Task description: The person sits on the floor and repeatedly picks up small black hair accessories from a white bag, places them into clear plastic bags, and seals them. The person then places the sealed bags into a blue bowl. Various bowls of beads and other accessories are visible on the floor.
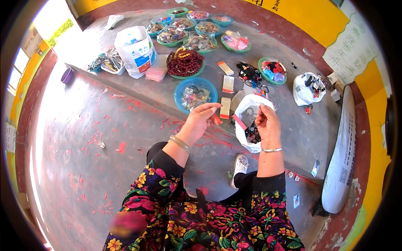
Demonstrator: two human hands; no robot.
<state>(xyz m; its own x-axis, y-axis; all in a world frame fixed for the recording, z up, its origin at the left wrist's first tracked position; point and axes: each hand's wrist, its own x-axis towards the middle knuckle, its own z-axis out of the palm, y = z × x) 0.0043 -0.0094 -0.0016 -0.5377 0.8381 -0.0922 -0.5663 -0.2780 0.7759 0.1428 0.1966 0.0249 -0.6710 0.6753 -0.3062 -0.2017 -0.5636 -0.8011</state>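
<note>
My left hand is raised in front of me with its fingers closed on a small red-orange strip. My right hand is held up beside it, fingers pinched on a thin item that I cannot make out, just over an open white plastic bag holding dark small pieces and a pink strip. A bangle sits on each wrist. Beyond my left hand lies a blue plate with packed small goods.
On the raised concrete ledge stand several green and blue plates of beads and trinkets, a dish of dark red beads, a white sack, card strips and a tied white bag. Red scraps litter the floor.
</note>
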